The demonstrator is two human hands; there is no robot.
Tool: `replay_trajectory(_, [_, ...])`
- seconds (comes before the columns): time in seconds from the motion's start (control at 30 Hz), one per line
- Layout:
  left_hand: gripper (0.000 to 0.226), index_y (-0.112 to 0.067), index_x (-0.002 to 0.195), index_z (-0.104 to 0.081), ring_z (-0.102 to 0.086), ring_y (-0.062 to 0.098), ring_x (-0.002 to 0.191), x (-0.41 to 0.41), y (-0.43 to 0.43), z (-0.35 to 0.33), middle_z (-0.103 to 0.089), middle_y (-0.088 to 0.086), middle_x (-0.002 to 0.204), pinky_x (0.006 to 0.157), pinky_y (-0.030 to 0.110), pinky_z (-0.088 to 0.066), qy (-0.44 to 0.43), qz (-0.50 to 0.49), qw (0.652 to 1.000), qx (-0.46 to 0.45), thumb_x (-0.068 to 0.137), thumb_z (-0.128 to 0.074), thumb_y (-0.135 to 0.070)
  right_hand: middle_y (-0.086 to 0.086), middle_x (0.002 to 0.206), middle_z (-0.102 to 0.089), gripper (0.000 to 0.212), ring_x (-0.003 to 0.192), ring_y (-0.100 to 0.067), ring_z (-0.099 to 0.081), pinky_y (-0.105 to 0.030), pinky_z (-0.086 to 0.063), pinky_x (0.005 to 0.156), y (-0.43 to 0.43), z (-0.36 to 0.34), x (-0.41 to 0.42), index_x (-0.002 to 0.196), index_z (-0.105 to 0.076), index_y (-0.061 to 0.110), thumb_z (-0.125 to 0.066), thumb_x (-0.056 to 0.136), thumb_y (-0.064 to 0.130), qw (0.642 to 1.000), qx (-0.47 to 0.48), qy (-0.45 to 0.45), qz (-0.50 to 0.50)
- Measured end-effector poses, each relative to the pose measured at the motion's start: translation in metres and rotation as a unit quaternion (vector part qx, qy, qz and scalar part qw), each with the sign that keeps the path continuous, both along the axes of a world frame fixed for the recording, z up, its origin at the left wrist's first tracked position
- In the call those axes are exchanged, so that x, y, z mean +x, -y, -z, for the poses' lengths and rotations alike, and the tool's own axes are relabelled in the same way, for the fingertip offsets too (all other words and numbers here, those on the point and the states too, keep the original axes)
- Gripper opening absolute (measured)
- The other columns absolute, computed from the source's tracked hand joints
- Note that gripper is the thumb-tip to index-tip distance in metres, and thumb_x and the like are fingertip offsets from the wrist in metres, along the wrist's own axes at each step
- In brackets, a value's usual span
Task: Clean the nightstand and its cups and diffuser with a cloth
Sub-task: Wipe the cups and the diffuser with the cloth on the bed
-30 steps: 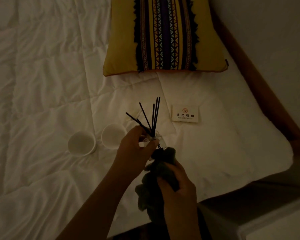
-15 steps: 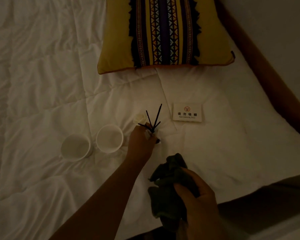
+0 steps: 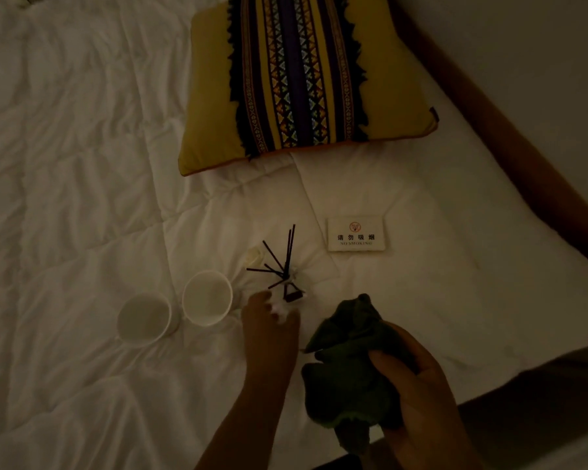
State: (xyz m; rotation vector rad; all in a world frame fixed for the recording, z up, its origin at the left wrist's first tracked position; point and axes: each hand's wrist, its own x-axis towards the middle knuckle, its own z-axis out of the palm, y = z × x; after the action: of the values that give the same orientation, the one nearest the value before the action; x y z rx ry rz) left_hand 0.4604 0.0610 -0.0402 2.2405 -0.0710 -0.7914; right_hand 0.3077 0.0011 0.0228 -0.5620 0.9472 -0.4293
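The reed diffuser (image 3: 287, 283), a small clear bottle with several dark sticks fanning out, sits on the white duvet (image 3: 82, 198). My left hand (image 3: 270, 322) reaches in from below and its fingertips pinch the bottle's base. Two white cups (image 3: 207, 297) (image 3: 145, 319) stand side by side just left of that hand. My right hand (image 3: 418, 391) grips a bunched dark green cloth (image 3: 347, 361) near the bed's lower edge, apart from the diffuser. The bottle's lower part is partly hidden by my fingers.
A white no-smoking card (image 3: 355, 233) lies right of the diffuser. A small pale cap (image 3: 253, 257) sits beside the sticks. A yellow striped pillow (image 3: 306, 79) lies further up the bed. A wooden bed frame (image 3: 510, 157) runs down the right; a dark surface (image 3: 540, 412) shows at lower right.
My left hand carried the diffuser away from the cloth and lowered it onto the duvet beside the cups. My right hand drew back with the cloth.
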Motion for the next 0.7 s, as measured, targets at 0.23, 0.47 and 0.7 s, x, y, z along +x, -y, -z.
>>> replay_trajectory(0.23, [0.025,-0.023,0.118,-0.057,-0.059,0.007,0.102,-0.044,0.049,-0.024,-0.062,-0.004,0.114,0.102,0.036,-0.048,-0.003,0.102,0.992,-0.069,0.095,-0.055,-0.013,-0.012,0.108,-0.073,0.084,0.095,-0.031,-0.071,-0.040,-0.061,0.071,0.021,-0.003,-0.033,0.095,-0.078,0.020,-0.096,0.016,0.044,0.998,0.024,0.039,0.033])
replay_trajectory(0.47, [0.052,-0.004,0.134,-0.036,-0.047,0.035,0.122,-0.014,0.139,0.014,-0.040,0.018,0.135,0.104,0.044,-0.044,0.026,0.108,0.993,0.048,0.091,-0.061,-0.021,-0.010,0.107,-0.073,0.057,0.097,-0.029,-0.071,-0.033,-0.060,0.067,0.046,-0.007,-0.056,0.108,-0.072,0.019,-0.088,0.056,0.036,0.996,-0.008,0.081,0.035])
replay_trajectory(0.7, [0.051,-0.003,0.120,-0.048,-0.059,0.031,0.111,-0.002,0.149,0.038,-0.058,0.015,0.122,0.094,0.042,-0.052,0.031,0.065,0.997,0.028,0.083,-0.073,-0.028,-0.017,0.112,-0.071,0.046,0.100,-0.035,-0.069,-0.041,-0.060,0.074,0.053,-0.004,-0.057,0.099,-0.076,0.023,-0.084,0.055,0.034,0.994,0.010,0.085,0.070])
